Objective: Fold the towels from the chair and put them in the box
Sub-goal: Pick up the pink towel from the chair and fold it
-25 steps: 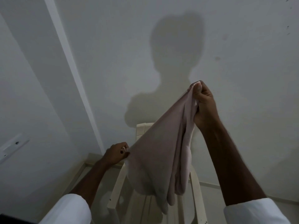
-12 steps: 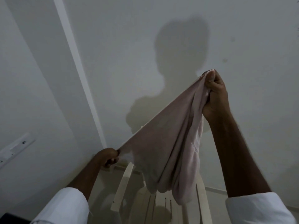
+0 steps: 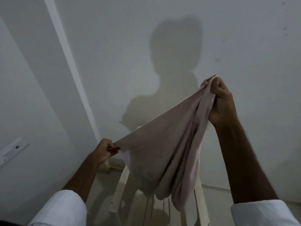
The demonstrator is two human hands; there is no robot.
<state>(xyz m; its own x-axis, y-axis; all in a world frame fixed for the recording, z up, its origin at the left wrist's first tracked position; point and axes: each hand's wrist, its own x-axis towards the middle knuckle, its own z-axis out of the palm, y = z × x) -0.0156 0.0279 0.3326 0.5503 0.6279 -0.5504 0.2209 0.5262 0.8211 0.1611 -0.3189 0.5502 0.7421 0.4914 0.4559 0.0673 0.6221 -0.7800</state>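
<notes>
A pale pink towel hangs in the air between my two hands, its top edge pulled taut and its body sagging in folds. My right hand grips one corner high up on the right. My left hand pinches the other corner lower down on the left. Below the towel stands a cream plastic chair, partly hidden by the cloth. No box is in view.
A white wall fills the background, with my shadow on it. A white vertical strip runs down the wall on the left. A switch plate sits on the left wall. The floor edge shows by the chair.
My left hand has moved left and away from my right, stretching the towel's top edge taut. My right hand rose, then came down a little.
</notes>
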